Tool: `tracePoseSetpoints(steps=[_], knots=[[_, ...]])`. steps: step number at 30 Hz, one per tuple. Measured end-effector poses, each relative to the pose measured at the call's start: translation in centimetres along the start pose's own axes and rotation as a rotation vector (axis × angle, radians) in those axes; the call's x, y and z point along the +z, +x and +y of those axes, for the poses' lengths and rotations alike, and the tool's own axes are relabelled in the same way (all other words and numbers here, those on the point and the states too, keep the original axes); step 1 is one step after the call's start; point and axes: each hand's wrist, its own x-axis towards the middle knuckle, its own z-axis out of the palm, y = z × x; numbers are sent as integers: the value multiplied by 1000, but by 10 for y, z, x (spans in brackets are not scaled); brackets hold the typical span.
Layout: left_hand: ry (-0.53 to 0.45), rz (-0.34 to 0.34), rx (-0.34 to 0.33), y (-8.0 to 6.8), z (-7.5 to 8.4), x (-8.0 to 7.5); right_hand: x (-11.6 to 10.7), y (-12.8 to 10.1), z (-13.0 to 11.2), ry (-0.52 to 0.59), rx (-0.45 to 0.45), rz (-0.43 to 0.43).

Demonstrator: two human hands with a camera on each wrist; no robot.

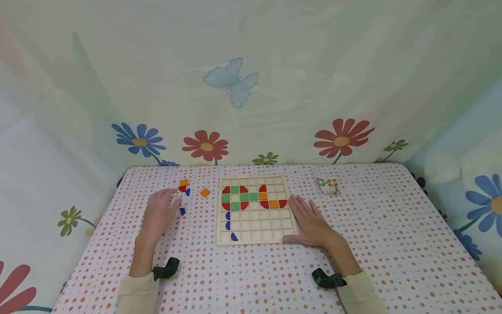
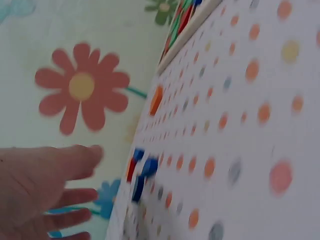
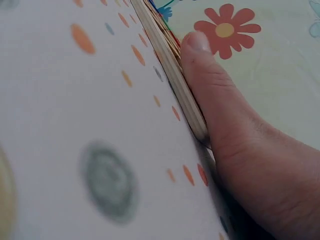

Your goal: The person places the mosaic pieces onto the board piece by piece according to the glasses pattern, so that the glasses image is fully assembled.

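My left hand (image 1: 158, 211) hovers at the left side of the table beside loose tiles, thumb and fingers apart with nothing between them. Near its fingertips lie an orange square tile (image 1: 184, 182), a red rounded tile (image 1: 182, 189) and a blue tile (image 1: 188, 192); another blue tile (image 1: 182, 211) is close to the thumb. Along the right edge of the wooden grid board (image 1: 270, 224) rests my right hand (image 1: 313, 226), fingers straight. In the right wrist view its thumb (image 3: 210, 75) lies on the board's rim (image 3: 175, 80).
Red, green and orange tiles fill several cells in the board's upper rows; three blue tiles (image 1: 228, 225) sit at its lower left. An orange tile (image 1: 205, 192) lies left of the board. A small pattern card (image 1: 327, 186) is at the back right of the dotted tablecloth (image 1: 251, 279).
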Motion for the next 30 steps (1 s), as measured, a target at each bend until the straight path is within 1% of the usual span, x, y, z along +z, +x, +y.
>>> tracePoseSetpoints(steps=[3, 5, 6, 9, 12, 16, 21, 25, 30], knots=[[17, -91, -41, 0, -12, -6, -2, -1, 1, -1, -2, -2], [11, -126, -61, 0, -15, -7, -2, -1, 1, 2, -4, -7], [5, -132, -66, 0, -16, -7, -3, -1, 1, 5, -6, -9], [-6, -128, -63, 0, -16, -5, -3, 0, 0, 12, -6, -16], [-8, -114, -48, 2, -15, 1, -3, 1, 0, 17, -5, -16], [-11, -97, -3, 5, -10, 11, -5, 1, -1, 23, -8, -9], [-26, -84, 73, 8, 3, 26, -6, 1, -2, 23, -4, -12], [3, -75, 116, 9, 10, 37, -5, 1, -3, 25, 1, -16], [41, -49, 153, 9, 18, 42, -4, 1, -2, 28, -2, -12]])
